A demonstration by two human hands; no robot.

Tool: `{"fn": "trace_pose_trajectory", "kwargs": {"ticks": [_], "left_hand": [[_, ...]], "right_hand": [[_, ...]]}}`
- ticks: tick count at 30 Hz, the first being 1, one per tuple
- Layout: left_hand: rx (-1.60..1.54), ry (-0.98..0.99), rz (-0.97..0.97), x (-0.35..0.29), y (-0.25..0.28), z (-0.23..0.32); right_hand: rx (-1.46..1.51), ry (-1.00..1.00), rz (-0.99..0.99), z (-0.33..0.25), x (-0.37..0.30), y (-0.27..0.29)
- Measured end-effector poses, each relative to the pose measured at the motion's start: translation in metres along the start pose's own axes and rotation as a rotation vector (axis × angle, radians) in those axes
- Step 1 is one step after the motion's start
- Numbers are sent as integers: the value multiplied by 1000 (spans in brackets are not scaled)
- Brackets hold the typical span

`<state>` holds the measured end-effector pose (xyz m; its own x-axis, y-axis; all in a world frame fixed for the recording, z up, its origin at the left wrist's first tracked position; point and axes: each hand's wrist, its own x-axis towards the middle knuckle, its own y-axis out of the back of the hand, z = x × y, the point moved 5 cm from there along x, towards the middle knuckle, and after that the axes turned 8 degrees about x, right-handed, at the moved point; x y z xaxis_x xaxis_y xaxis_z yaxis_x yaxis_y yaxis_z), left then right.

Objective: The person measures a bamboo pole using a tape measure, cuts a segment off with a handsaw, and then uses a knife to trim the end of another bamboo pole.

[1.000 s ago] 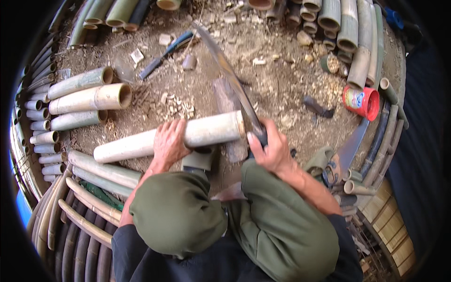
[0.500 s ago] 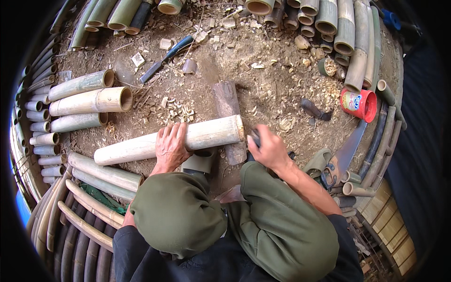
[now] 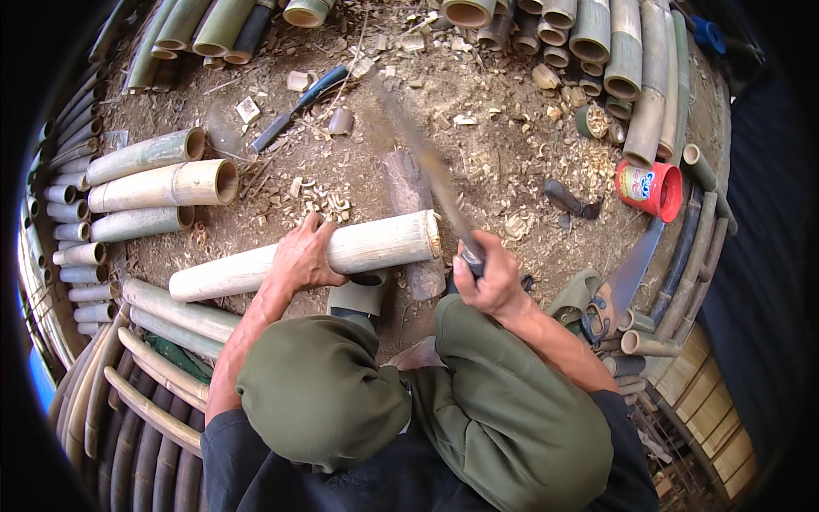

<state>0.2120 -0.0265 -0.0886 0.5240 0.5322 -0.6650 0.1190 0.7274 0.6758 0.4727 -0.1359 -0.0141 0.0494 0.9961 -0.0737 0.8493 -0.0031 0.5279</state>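
Observation:
A pale bamboo tube [image 3: 375, 243] lies slantwise before me, its right end resting across a short wooden block [image 3: 406, 183]. My left hand [image 3: 303, 253] grips the tube near its middle from above, thumb on the near side. My right hand [image 3: 493, 277] is closed round the dark handle of a machete [image 3: 444, 189], just right of the tube's right end. Its long blade points up and away to the left, above the block, and its far end is blurred by motion.
Cut bamboo tubes [image 3: 141, 160] lie stacked at left and along the far edge. On the chip-strewn ground are a chisel [image 3: 299, 109], a dark-handled tool [image 3: 570, 200], a red tub [image 3: 653, 188] and a handsaw [image 3: 627, 277]. My sandalled foot [image 3: 360, 294] is just below the bamboo.
The machete, mostly hidden or blurred before, now shows its blade raised and pointing away. My left hand has shifted slightly along the tube, its forearm now more in view.

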Motion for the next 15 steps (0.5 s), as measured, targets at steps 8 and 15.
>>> {"fn": "trace_pose_trajectory", "kwargs": {"ticks": [8, 15], "left_hand": [[4, -25, 142, -3, -10, -9], [3, -77, 98, 0, -9, -1]], "right_hand": [[111, -48, 22, -12, 10, 5], [-128, -330, -238, 43, 7, -7]]}}
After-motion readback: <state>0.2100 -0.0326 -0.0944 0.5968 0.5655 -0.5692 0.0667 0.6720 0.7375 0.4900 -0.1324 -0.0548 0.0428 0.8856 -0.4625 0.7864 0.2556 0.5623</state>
